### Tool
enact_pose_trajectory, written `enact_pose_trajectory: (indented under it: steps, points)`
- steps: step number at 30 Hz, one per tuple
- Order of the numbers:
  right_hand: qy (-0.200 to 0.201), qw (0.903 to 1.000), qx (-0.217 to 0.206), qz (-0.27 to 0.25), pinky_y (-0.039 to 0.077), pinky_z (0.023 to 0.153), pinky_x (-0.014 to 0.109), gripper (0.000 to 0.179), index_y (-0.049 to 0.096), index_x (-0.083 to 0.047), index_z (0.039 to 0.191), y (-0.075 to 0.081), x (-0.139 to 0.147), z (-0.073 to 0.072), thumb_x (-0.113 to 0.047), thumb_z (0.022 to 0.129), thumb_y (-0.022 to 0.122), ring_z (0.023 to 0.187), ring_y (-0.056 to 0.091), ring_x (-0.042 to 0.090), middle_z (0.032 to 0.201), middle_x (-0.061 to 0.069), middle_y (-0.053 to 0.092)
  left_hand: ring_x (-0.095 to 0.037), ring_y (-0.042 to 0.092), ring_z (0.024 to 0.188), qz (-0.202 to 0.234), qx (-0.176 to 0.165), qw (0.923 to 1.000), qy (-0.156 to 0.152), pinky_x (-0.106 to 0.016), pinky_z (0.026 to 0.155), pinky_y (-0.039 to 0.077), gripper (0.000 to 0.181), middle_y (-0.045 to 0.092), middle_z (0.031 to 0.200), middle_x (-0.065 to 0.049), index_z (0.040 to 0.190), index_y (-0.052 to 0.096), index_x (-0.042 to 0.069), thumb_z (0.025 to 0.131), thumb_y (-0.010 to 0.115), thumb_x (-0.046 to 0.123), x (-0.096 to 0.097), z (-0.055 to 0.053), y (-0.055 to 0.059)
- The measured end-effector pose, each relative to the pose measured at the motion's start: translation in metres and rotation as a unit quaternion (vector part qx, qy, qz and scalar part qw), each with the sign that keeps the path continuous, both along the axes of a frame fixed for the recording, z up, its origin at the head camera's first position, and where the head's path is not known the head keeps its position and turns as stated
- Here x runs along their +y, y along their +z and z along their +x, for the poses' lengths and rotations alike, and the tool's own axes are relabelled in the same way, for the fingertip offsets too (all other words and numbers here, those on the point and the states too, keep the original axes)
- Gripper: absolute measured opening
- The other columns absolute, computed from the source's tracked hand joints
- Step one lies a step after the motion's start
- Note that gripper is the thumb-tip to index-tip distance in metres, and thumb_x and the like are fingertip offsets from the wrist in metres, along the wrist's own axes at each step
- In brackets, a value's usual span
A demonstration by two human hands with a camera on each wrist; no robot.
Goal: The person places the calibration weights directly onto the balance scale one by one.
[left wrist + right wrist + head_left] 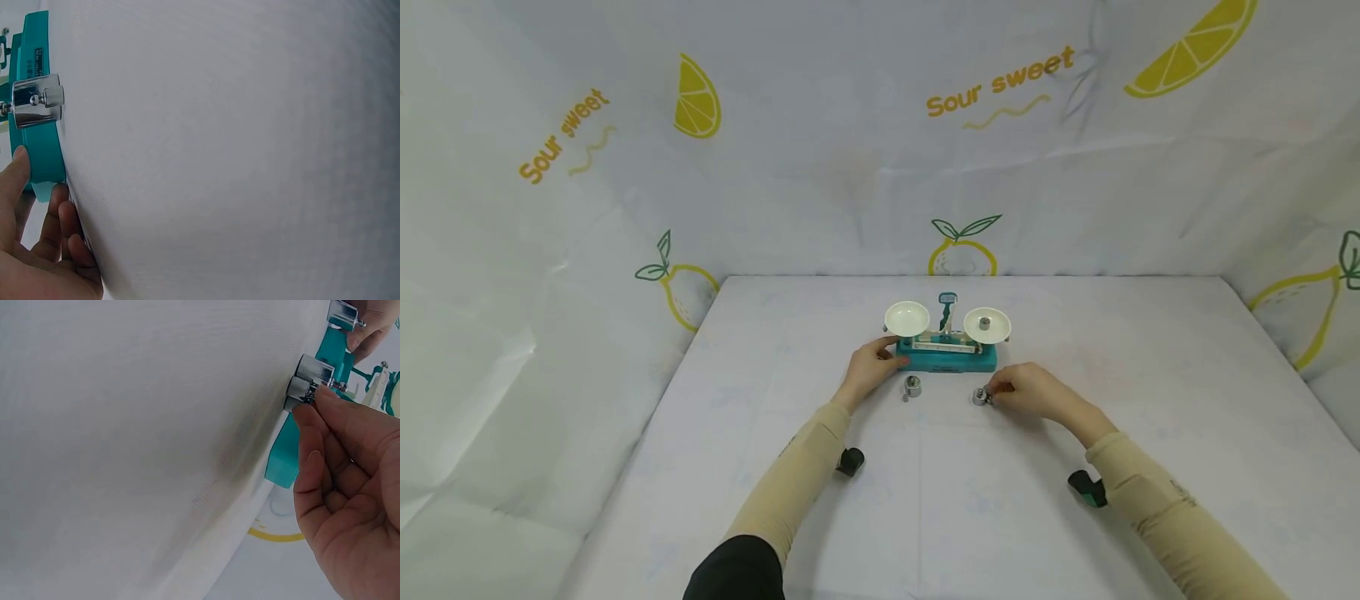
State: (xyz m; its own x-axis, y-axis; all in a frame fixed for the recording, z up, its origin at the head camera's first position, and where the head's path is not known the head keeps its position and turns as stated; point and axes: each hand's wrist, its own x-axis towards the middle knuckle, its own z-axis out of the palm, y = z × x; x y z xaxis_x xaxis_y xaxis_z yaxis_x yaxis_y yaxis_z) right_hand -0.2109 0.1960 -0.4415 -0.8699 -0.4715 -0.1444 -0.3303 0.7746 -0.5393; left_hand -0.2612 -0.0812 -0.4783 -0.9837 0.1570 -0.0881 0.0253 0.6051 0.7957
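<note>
A teal balance scale [947, 361] with two white pans stands on the white table. My left hand [867, 368] grips the left end of its base, thumb on the front face and fingers around the end in the left wrist view. In front of the scale's right side, my right hand [1030, 390] pinches the knob of a small metal weight [292, 403] between thumb and fingertip. A larger cylindrical weight [315, 370] and another small one stand right beside it. Another metal weight [912, 385] stands near my left hand, a tiny one at its foot.
The right pan [997, 333] carries one metal weight [984, 323]; the left pan [907, 319] carries nothing. Behind the table hangs a white sheet [820, 192] printed with lemons and lettering. Dark wrist-camera mounts [851, 462] hang below both forearms.
</note>
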Motion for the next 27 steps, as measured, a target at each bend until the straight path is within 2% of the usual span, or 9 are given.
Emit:
enact_pose_trajectory:
  steps: [7, 12, 19, 27]
  points:
    - [-0.002, 0.9999, -0.010, -0.002, 0.049, 0.071, 0.030, 0.009, 0.067, -0.006, 0.090, -0.0011, -0.0038, 0.0023, -0.010, 0.082, 0.068, 0.077, 0.058, 0.011, 0.084, 0.002, 0.067, -0.016, 0.055, 0.083, 0.006, -0.015, 0.9998, 0.010, -0.023, 0.068, 0.043, 0.048, 0.065, 0.098, -0.009, 0.130, 0.055, 0.020, 0.085, 0.068, 0.032, -0.0003, 0.0022, 0.0034]
    - [-0.006, 0.9999, -0.009, 0.003, 0.048, 0.070, 0.029, 0.013, 0.067, -0.004, 0.093, -0.0018, -0.0050, 0.0034, -0.010, 0.082, 0.068, 0.076, 0.056, 0.011, 0.084, 0.002, 0.067, -0.016, 0.055, 0.083, 0.007, -0.013, 0.9999, 0.007, -0.023, 0.068, 0.043, 0.048, 0.065, 0.098, -0.009, 0.130, 0.055, 0.019, 0.085, 0.067, 0.032, -0.0003, 0.0020, 0.0028]
    - [0.000, 1.0000, 0.000, 0.010, 0.047, 0.066, 0.027, 0.007, 0.069, -0.005, 0.089, -0.0034, -0.0055, 0.0040, -0.009, 0.083, 0.066, 0.070, 0.054, 0.009, 0.080, 0.002, 0.067, -0.016, 0.055, 0.084, 0.005, -0.012, 0.9999, 0.005, -0.024, 0.069, 0.044, 0.049, 0.065, 0.099, -0.009, 0.131, 0.054, 0.018, 0.086, 0.067, 0.032, 0.0005, 0.0020, 0.0021]
    - [-0.008, 0.9998, 0.005, 0.019, 0.050, 0.072, 0.031, 0.009, 0.070, -0.007, 0.092, 0.0023, -0.0024, 0.0059, -0.009, 0.084, 0.064, 0.077, 0.057, 0.011, 0.086, 0.002, 0.068, -0.015, 0.055, 0.084, 0.002, -0.011, 0.9999, 0.003, -0.024, 0.069, 0.044, 0.049, 0.065, 0.099, -0.009, 0.131, 0.054, 0.018, 0.086, 0.067, 0.032, 0.0007, 0.0015, 0.0009]
